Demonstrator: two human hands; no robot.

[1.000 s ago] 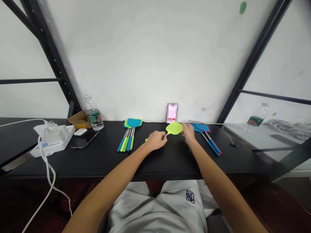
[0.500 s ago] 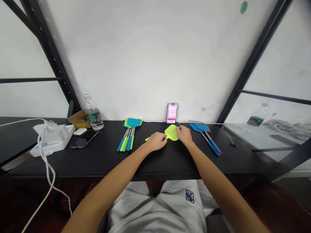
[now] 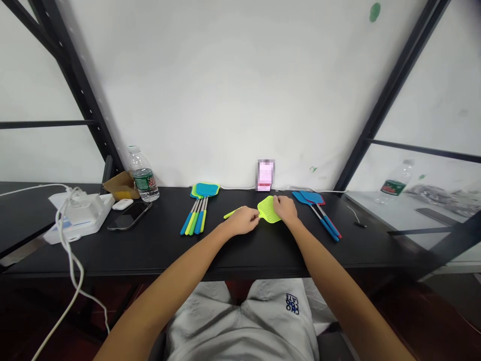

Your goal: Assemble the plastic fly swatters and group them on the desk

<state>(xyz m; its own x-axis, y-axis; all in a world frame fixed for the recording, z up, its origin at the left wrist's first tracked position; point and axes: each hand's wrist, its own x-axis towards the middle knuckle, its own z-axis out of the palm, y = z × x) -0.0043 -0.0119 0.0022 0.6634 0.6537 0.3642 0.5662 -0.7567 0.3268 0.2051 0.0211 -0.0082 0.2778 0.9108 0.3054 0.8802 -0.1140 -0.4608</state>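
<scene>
A yellow-green fly swatter (image 3: 268,209) with a perforated head is held between my two hands, just above the black table. My left hand (image 3: 244,219) is closed round its shaft near the head, and the end of the handle sticks out to the left behind that hand. With my right hand (image 3: 286,208) I grip the right edge of the head; part of the edge is hidden by the fingers. Left of my hands lies a fanned group of several fly swatters (image 3: 207,189) with blue, yellow and green handles. To the right, two fly swatters (image 3: 311,197), blue with some red, lie overlapping.
Against the wall stands a blurred pink-screened phone (image 3: 265,175). On the left are a water bottle (image 3: 146,180), a cardboard box (image 3: 122,186), a dark phone (image 3: 130,216), a white earbud case (image 3: 123,204) and a white power strip (image 3: 80,215) with cables. A short black-tipped cable (image 3: 359,224) lies right.
My right hand has moved left and gripped closer in on the swatter's head. The head has come down nearer the table and tilted slightly. The left hand has barely moved.
</scene>
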